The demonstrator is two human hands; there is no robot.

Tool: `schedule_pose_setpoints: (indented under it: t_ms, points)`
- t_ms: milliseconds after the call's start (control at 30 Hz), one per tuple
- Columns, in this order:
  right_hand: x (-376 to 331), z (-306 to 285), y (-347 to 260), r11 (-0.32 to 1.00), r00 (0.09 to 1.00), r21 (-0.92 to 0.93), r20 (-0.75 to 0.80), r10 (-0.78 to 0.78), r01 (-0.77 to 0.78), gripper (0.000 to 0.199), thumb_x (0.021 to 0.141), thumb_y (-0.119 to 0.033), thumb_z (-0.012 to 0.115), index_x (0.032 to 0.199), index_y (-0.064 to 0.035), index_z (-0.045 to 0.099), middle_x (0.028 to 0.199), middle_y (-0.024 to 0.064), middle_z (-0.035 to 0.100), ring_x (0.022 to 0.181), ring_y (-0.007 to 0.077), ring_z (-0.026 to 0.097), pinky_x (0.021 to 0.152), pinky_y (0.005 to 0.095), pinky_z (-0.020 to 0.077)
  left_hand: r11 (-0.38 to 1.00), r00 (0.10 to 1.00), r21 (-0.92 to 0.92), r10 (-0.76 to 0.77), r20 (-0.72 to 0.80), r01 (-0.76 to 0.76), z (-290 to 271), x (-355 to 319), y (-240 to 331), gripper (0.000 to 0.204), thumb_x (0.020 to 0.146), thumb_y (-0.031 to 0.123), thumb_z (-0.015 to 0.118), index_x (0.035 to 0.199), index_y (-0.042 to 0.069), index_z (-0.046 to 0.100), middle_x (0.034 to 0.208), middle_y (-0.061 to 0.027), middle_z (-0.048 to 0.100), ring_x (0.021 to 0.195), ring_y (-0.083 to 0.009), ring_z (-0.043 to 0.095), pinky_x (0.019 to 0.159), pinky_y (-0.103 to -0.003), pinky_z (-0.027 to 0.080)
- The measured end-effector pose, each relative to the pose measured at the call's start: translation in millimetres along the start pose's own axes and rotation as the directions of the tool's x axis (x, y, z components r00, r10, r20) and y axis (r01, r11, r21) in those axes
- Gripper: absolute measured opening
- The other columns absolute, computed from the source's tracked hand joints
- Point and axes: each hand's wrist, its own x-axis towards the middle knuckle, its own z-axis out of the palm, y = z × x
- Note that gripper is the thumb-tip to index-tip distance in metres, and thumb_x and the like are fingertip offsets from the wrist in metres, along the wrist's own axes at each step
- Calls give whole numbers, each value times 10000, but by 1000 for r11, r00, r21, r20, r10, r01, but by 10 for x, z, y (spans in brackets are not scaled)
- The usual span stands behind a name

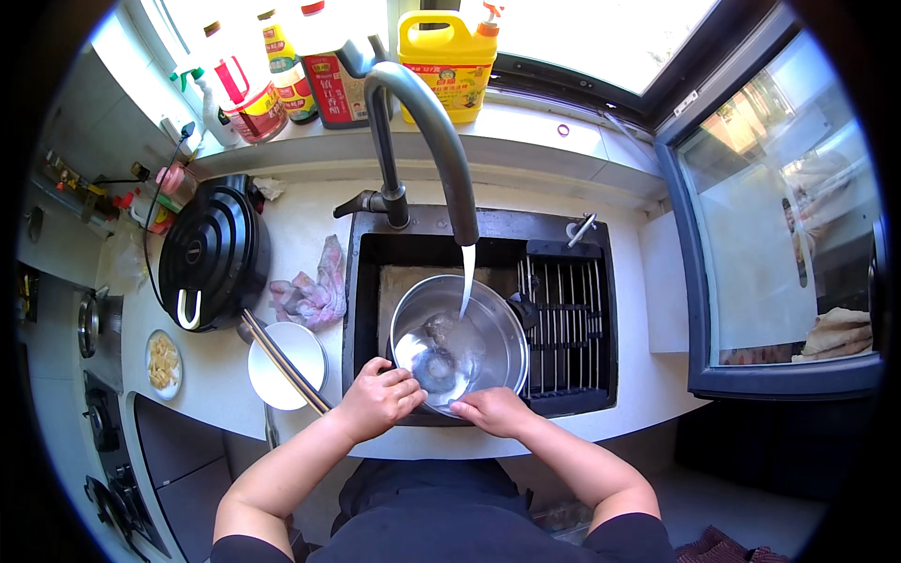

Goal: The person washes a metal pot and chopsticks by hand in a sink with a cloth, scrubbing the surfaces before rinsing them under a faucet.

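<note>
A shiny steel bowl [497, 324] sits tilted in the dark sink [368, 310], with water in it and some pale lumps at the bottom. A stream of water [466, 277] falls into it from the curved grey tap [427, 113]. My left hand [378, 401] grips the bowl's near rim on the left. My right hand [495, 411] holds the near rim just to the right of it. Both forearms come up from the lower edge.
A black slatted rack [568, 324] fills the sink's right part. Left of the sink lie a crumpled cloth [310, 291], a white bowl [298, 349] with chopsticks [282, 361] across it, a black ribbed pot [211, 253] and a small dish [162, 364]. Bottles [446, 61] line the windowsill.
</note>
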Motion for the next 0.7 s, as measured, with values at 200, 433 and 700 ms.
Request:
schedule_pose_setpoints:
  t_ms: [200,433,700]
  points:
    - [12,-5,185,959,939,-166,-222,-263,229,175,720,-200,638,866,-106,617,735,104,623,708,284,614,603,386,491,992,992,-28,-127,-17,126,80,28,-83,209,674,65,577,857,127,657,867,2,642,916,-172,577,832,-411,394]
    - [213,11,183,940,912,-169,-240,-331,297,144,728,-161,620,858,-99,617,720,91,623,689,282,612,582,391,487,754,816,-322,-563,134,573,109,-89,-216,486,569,77,622,1055,86,612,1288,-182,418,1218,-370,350,996,-466,297]
    - [160,-199,-152,946,949,-203,-137,-283,252,148,721,-147,621,859,-94,629,715,96,626,674,283,614,577,392,487,-673,-11,-652,-699,715,348,243,-89,-169,537,769,146,652,1212,48,365,874,-90,531,763,-194,546,657,-410,471]
